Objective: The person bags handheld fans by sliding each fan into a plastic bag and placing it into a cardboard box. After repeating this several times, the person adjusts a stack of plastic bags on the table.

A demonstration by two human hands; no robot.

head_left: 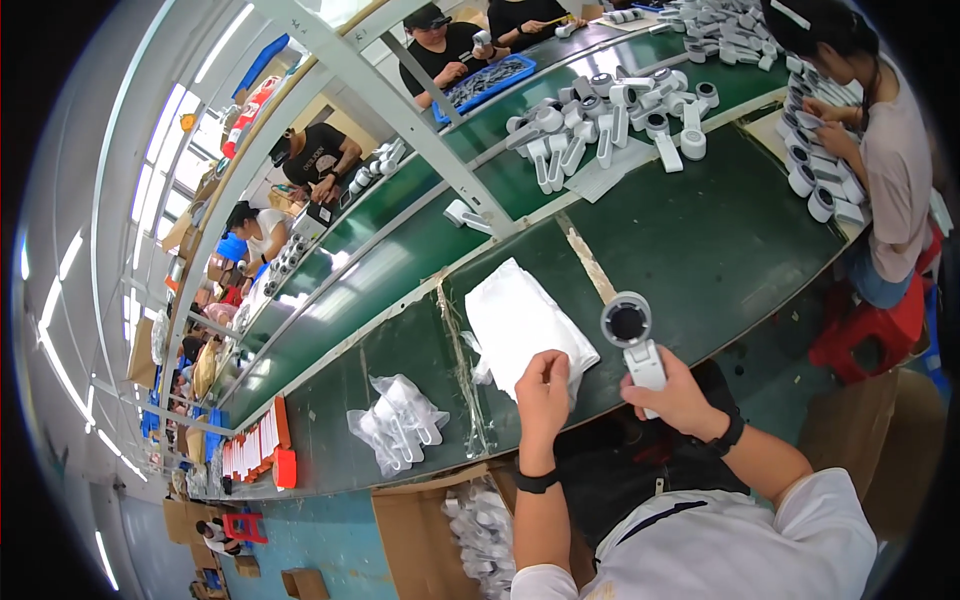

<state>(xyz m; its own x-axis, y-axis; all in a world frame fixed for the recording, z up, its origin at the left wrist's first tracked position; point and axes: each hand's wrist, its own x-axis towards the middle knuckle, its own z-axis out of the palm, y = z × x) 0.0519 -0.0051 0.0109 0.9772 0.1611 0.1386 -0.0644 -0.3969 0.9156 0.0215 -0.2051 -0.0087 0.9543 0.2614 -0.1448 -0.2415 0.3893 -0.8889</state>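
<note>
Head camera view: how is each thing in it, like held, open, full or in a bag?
Right hand: closed around the white device
White device: held, not bagged
Left hand: fingers curled
White plastic stack: lying on the green table
Clear bags: white items inside
Cardboard box: open, bagged items inside

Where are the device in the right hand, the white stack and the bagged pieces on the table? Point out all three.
Held device (643, 362): head view, upper part of its handle.
White stack (520, 318): head view, middle of its top face.
Bagged pieces (397, 422): head view, middle of clear wrapping.
</note>
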